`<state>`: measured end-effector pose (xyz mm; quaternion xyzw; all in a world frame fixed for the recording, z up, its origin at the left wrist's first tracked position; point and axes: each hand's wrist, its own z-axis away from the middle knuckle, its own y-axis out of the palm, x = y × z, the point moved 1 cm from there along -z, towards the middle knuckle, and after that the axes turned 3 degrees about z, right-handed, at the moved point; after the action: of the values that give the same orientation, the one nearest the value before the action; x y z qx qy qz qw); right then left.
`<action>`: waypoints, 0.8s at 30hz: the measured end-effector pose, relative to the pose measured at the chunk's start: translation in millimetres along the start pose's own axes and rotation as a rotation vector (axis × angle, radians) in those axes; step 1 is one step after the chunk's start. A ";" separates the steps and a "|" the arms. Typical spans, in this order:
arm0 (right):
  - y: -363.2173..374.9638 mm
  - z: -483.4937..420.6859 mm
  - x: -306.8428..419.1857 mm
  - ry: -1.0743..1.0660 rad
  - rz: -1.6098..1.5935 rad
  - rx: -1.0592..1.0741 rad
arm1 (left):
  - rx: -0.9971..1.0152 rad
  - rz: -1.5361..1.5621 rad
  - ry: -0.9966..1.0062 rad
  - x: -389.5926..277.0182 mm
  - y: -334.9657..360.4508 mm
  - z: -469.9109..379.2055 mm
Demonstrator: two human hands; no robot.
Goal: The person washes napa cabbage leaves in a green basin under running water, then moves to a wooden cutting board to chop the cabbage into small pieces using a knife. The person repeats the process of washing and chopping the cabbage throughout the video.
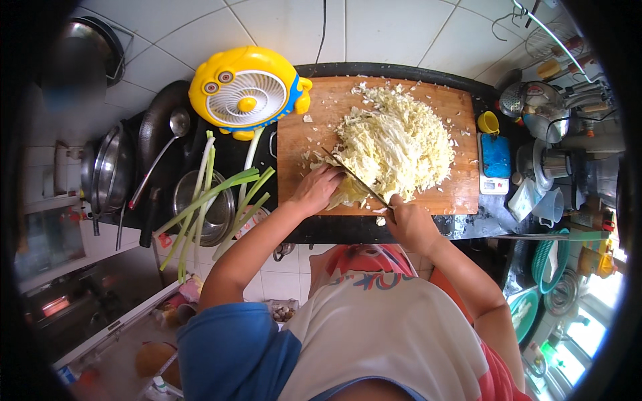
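Observation:
A large heap of shredded napa cabbage (401, 140) covers the middle and right of a wooden cutting board (301, 145). My right hand (414, 223) is closed round the handle of a kitchen knife (358, 180) at the board's front edge. The blade points up and left, along the heap's lower left side. Just left of the blade, my left hand (318, 189) lies with bent fingers on cabbage leaves (346, 194), its fingertips close to the blade. Small cabbage bits are scattered over the board.
A yellow fan (246, 92) stands behind the board's left corner. Green onions (200, 200) lie across a steel pot (220, 220) at left, near a wok (163, 115) and a ladle (178, 123). Right of the board are a kitchen scale (494, 163) and a yellow cup (488, 122).

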<state>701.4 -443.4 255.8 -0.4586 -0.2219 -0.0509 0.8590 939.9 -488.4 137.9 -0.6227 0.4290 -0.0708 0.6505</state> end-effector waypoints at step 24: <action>-3.7 -19.2 -0.6 -0.043 -0.030 0.020 | -0.110 0.084 -0.031 2.2 3.1 7.2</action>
<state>706.3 -461.1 249.2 -0.4475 -0.2475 -0.0515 0.8578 944.5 -483.8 133.1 -0.6401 0.4479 -0.0099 0.6242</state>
